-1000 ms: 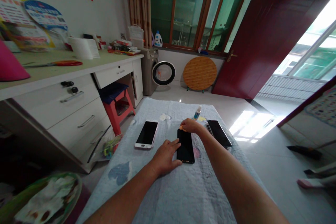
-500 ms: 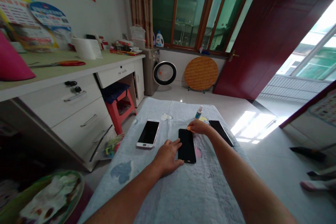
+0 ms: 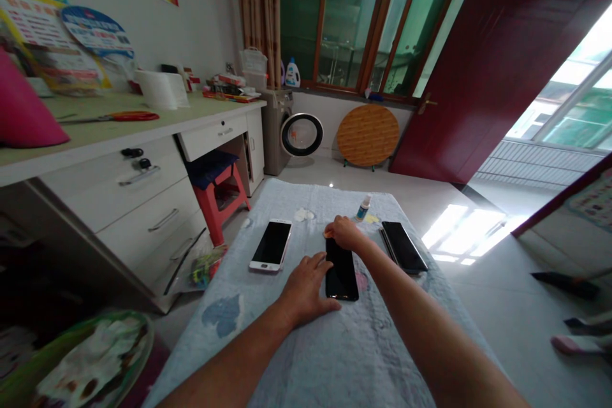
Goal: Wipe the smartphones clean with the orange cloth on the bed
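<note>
A black smartphone point(image 3: 342, 275) lies face up on the blue cloth-covered table point(image 3: 329, 357). My left hand point(image 3: 306, 287) holds it at its left side, fingers on the long edge and thumb by the lower corner. At the far end of the phone, my right hand point(image 3: 345, 233) is closed on a small orange cloth point(image 3: 328, 233), pressed to the top left corner. A white smartphone point(image 3: 271, 245) rests to the left of my hands. On the right lies another dark smartphone point(image 3: 404, 246), seemingly on top of something similar. Behind my right hand stands a small spray bottle point(image 3: 363, 207).
Left of the table are a white desk point(image 3: 109, 188) with drawers, a red stool point(image 3: 220, 201) and a bin point(image 3: 95, 363) with waste. Farther back stand a washing machine point(image 3: 275, 131) with its door swung out and a round wooden tabletop point(image 3: 368, 134).
My right hand has slid left along the phone's top end, carrying the orange cloth from the right corner to the left corner. My left hand stays almost in place.
</note>
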`<state>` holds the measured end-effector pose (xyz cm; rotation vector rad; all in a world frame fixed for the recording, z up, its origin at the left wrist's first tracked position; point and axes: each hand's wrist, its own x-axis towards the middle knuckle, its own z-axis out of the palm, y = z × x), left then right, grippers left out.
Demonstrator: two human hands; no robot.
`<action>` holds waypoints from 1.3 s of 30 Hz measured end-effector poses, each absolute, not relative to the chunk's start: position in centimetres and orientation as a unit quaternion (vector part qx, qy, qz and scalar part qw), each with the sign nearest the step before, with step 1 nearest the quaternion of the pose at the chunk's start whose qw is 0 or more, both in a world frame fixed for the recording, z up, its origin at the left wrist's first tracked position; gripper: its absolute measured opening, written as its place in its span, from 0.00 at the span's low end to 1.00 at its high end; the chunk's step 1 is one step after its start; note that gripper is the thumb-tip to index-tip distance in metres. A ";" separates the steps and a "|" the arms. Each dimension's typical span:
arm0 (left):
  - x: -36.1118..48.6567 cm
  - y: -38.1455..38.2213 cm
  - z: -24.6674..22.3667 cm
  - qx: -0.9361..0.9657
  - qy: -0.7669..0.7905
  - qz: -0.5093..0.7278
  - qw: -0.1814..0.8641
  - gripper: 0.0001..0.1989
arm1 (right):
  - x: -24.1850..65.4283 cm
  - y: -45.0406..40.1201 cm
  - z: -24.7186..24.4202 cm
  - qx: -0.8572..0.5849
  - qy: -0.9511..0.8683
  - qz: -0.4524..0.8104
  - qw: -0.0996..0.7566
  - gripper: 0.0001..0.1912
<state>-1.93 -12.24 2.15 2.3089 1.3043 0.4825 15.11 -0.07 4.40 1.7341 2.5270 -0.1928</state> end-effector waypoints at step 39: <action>-0.9 -12.4 0.2 0.819 0.488 0.250 0.170 0.63 | 14.3 -10.6 5.0 0.464 0.883 -0.072 0.003 0.11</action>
